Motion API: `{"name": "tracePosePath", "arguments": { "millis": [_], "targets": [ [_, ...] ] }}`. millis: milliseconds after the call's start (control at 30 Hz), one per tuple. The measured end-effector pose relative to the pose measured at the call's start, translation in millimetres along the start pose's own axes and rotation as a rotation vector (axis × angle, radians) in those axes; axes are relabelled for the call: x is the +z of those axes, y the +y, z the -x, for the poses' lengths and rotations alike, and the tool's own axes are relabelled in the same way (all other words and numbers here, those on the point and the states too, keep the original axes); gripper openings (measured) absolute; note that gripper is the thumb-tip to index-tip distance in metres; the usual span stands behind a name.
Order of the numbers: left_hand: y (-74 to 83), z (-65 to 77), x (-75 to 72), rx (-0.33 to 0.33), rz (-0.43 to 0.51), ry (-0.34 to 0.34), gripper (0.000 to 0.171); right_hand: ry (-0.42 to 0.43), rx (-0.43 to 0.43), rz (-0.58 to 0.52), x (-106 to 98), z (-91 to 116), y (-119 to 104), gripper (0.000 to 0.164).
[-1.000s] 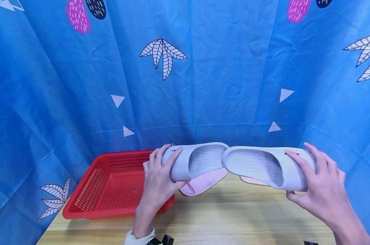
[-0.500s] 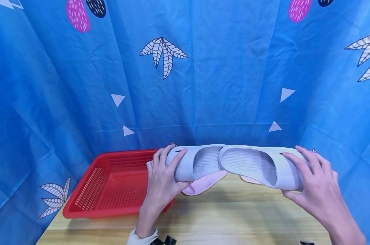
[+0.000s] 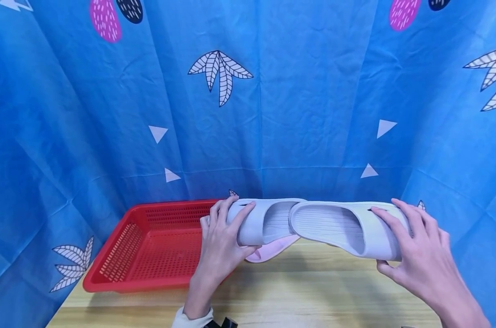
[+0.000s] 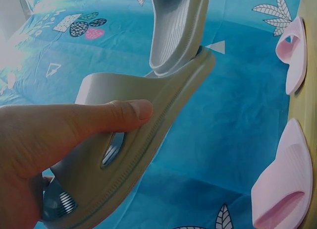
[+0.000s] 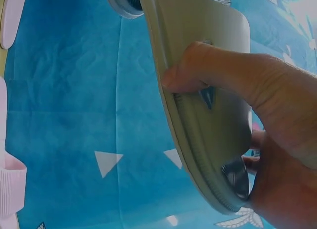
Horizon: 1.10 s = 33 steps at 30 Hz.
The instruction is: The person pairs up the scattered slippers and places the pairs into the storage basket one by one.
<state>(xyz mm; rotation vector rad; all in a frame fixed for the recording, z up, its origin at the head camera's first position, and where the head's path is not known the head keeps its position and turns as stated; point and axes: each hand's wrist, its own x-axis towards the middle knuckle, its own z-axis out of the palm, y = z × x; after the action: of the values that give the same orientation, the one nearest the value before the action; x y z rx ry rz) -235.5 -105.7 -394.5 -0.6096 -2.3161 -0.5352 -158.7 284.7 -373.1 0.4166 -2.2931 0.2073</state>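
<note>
Two pale grey slippers are held up above the table, heel ends together. My left hand [image 3: 221, 243] grips the left slipper [image 3: 252, 223] round its strap, thumb on the near side. The right slipper [image 3: 330, 223] is gripped at its strap end by my right hand [image 3: 420, 250]. The right slipper's heel overlaps in front of the left one's heel. Under them on the table lies a pink slipper [image 3: 272, 249], partly hidden in the head view. Two pink slippers show in the left wrist view, a farther pink slipper [image 4: 295, 55] and a nearer pink slipper [image 4: 287, 184].
A red perforated plastic basket [image 3: 162, 250] stands on the left of the wooden table [image 3: 297, 291], just beside my left hand. A blue patterned curtain [image 3: 301, 100] hangs behind the table and along both sides.
Both hands keep hold of the grey slippers. The left hand has shifted slightly right and the right hand left, so the heels overlap more. The slippers sit slightly lower in the head view.
</note>
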Motion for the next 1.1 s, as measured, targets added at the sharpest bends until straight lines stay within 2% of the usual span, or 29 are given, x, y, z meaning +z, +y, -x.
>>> {"name": "tracePosePath", "arguments": {
  "millis": [300,567,867,1100],
  "targets": [
    [1.0,2.4,1.8,-0.001,0.02,-0.011,0.106,-0.007,-0.022,-0.061,2.6,0.4,-2.5,0.107],
    [4.6,-0.9,2.8,0.007,0.024,0.005,0.105,-0.016,-0.031,-0.109,1.4,-5.1,-5.8,0.091],
    [6.5,0.0,3.6,0.047,0.017,0.012,0.103,-0.033,-0.05,-0.092,3.0,-4.4,-9.0,0.098],
    [7.4,1.1,4.3,0.044,0.026,-0.002,0.104,-0.026,-0.066,-0.134,4.5,-5.1,-9.3,0.094]
  ]
}}
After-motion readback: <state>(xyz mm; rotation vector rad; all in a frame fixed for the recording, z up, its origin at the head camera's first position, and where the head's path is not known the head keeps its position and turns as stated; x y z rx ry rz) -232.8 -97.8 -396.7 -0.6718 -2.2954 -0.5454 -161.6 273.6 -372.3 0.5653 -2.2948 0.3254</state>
